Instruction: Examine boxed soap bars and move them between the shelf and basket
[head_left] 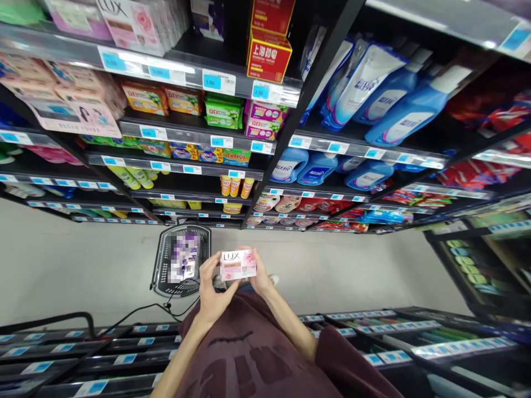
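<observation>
A white and pink box of LUX soap (pixel 238 265) is held level in front of my body, its printed face turned up toward me. My left hand (pixel 212 284) grips the box's left end, with the thumb along the lower edge. At the right end, my right hand (pixel 260 273) is closed on it too, its fingers partly hidden behind the box. On the floor to the left stands a dark shopping basket (pixel 160 265). Purple packs (pixel 191 260) lie inside it, partly blurred out.
Ahead rises a shelf with soap bars, including a row of LUX boxes (pixel 128 25) and red soap boxes (pixel 269 55). Blue detergent bottles (pixel 409 124) fill the shelf to the right. Behind me runs another shelf (pixel 66 348). A black cable (pixel 136 312) trails near the basket.
</observation>
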{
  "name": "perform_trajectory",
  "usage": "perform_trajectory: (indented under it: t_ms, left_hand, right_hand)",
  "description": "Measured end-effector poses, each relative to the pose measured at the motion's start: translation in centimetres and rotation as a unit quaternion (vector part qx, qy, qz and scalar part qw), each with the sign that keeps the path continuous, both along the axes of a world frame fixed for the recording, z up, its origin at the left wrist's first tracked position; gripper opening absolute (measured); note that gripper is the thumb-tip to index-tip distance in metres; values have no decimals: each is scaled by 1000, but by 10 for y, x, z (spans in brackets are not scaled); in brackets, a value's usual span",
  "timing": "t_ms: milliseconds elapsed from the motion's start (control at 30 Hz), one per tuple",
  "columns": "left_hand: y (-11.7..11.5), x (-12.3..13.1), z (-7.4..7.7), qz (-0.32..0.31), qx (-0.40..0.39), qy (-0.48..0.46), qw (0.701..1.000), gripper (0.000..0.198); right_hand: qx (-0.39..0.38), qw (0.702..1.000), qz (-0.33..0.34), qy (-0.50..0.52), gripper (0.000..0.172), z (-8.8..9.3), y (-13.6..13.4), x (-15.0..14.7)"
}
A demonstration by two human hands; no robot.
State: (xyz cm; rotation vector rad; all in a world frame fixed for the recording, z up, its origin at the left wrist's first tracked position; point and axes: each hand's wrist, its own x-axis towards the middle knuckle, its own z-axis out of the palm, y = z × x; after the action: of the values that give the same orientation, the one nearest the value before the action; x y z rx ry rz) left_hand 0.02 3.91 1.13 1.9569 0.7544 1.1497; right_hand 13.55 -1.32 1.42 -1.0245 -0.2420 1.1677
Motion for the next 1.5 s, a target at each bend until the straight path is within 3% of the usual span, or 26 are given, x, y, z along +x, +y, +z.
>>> perform_trajectory:
  t_ms: [200, 500, 767, 933, 1200, 1500]
  left_hand:
    - [2, -3, -2, -22, -96, 21, 995, 78]
    - [8, -4, -6, 5, -45, 21, 999, 71]
    - [10, 1, -4, 57, -5, 48, 997, 79]
    - [9, 2, -5, 57, -52, 39, 996, 77]
    - [10, 2, -8, -9, -87, 25, 996, 80]
    - [11, 6, -10, -10, -102, -4, 995, 79]
  right_hand:
    - [-24, 1000, -7, 3, 57, 7, 3, -1]
    - [-34, 999, -11, -39, 57, 5, 2, 1]
    - [-56, 993, -20, -97, 43, 4, 2, 10]
    - [-10, 989, 9, -145, 34, 11, 1, 10]
    - [27, 968, -134, -208, 18, 9, 6, 10]
    - [11, 973, -131, -187, 20, 8, 7, 15]
